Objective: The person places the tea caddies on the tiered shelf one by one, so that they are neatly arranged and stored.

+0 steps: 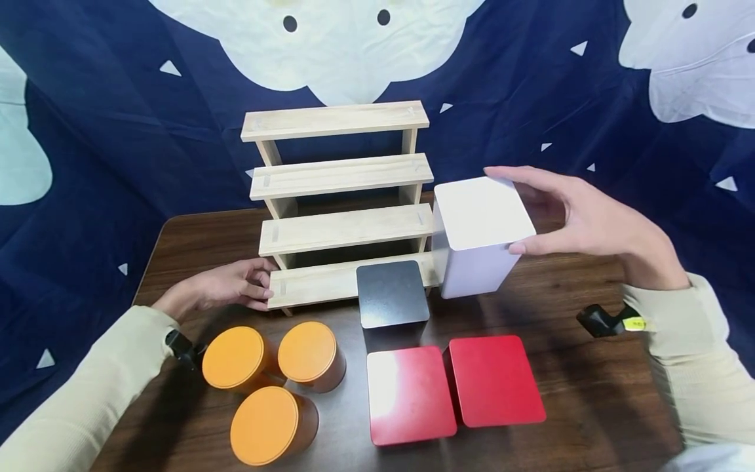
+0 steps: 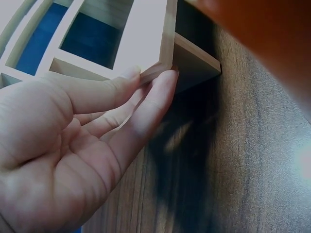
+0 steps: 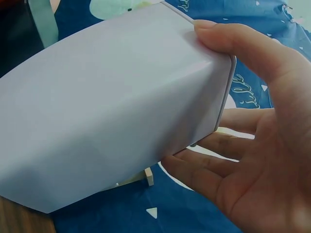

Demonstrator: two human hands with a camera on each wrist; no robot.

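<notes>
My left hand [image 1: 232, 286] pinches the left end of the lowest tier of a pale wooden stepped shelf [image 1: 348, 233]; the left wrist view shows the thumb above the board's corner [image 2: 154, 58] and a finger against its edge. With my right hand [image 1: 590, 213] I grip a tall white square box [image 1: 485, 213] near its top, at the shelf's right side. In the right wrist view the thumb presses one face of the box [image 3: 112, 87] and the other fingers go behind it. Whether its base touches the table cannot be told. A black square box [image 1: 392, 294] stands before the lowest tier.
Several round orange-lidded canisters [image 1: 308, 352] stand at the front left of the dark wooden table [image 1: 566, 295]. Two red square boxes [image 1: 497, 380] are side by side at the front. Behind the shelf hangs a dark blue cloth [image 1: 118, 131] with white shapes.
</notes>
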